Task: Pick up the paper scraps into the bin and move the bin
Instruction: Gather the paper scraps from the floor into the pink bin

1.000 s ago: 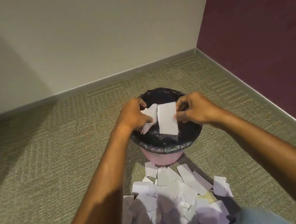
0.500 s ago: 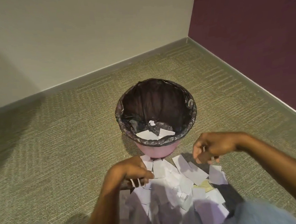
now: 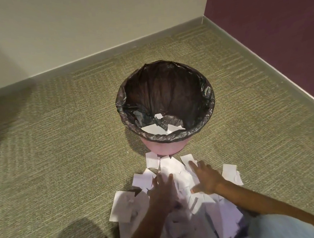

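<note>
A pink bin [image 3: 163,148] with a black liner [image 3: 165,99] stands on the carpet, with a few white scraps [image 3: 157,128] lying at its bottom. In front of it, a pile of white paper scraps [image 3: 151,161] is spread on the floor. My left hand [image 3: 164,190] lies flat on the pile, blurred, fingers spread. Palm down on the scraps to its right is my right hand [image 3: 206,178], fingers apart and stretched toward the bin. Neither hand holds anything.
Olive carpet [image 3: 60,135] surrounds the bin. A cream wall [image 3: 81,31] with a baseboard runs behind, meeting a maroon wall [image 3: 276,27] at the right corner. My knees in light jeans [image 3: 275,227] sit at the bottom edge.
Both hands dropped their scraps into the bin, then came down to the pile on the floor. They went from curled to spread flat on the scraps.
</note>
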Demonstrator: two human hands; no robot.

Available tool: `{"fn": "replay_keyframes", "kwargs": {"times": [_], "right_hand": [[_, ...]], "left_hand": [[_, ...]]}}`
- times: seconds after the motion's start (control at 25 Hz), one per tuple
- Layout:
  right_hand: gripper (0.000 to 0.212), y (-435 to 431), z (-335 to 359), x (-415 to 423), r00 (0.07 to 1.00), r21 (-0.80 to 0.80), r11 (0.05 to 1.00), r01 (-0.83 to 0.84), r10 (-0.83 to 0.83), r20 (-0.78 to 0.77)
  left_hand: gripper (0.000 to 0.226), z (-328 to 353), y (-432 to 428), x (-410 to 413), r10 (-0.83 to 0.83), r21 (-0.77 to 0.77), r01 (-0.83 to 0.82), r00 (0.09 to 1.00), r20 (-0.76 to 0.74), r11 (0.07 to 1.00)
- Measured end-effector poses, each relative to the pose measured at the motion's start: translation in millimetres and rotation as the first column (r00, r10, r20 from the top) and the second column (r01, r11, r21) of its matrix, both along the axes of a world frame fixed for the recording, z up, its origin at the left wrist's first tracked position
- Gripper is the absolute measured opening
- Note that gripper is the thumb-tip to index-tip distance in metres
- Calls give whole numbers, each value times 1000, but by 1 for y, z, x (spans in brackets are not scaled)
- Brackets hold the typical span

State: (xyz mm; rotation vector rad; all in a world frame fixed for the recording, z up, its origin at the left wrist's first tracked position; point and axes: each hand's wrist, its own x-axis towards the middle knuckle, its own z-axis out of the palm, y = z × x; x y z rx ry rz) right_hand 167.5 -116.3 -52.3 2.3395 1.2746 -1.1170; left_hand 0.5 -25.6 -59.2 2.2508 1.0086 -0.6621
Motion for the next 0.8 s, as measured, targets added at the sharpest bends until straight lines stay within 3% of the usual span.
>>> {"fn": "replay_keyframes", "kwargs": {"times": [0.04,0.08,0.16,0.24,0.32,0.52,0.64,0.8], "right_hand": [[87,-1,-2,-4,1000,49,999,1,-1,0],[69,0,-2,-6,1000,100,995,-1,1,-5],[42,1,-1,-4,1000,163,987,-11,11,-3],[39,1,1,0,1000,180,983,-27,27,5],[46,1,3,1,998,193,979,-59,55,25],[35,-1,7,-3,988,236,965,-113,85,128],[33,1,22,5,996,290,956,-50,25,91],[18,10,74,30,998,252,967,-30,42,-41]], "left_hand": [[122,-13,-3,-7,-12,-64,10,1000,-29,998],[126,-31,-2,-13,-19,-53,21,999,46,998],[107,-48,3,-19,-51,-28,58,977,205,998],[69,-42,12,-13,-11,17,5,936,352,1000],[47,-40,17,-8,47,18,-64,871,488,998],[20,-34,24,4,250,-163,-203,900,358,966],[14,-20,27,10,218,-189,-150,882,417,970],[19,22,49,23,159,-303,-51,925,344,952]]}}
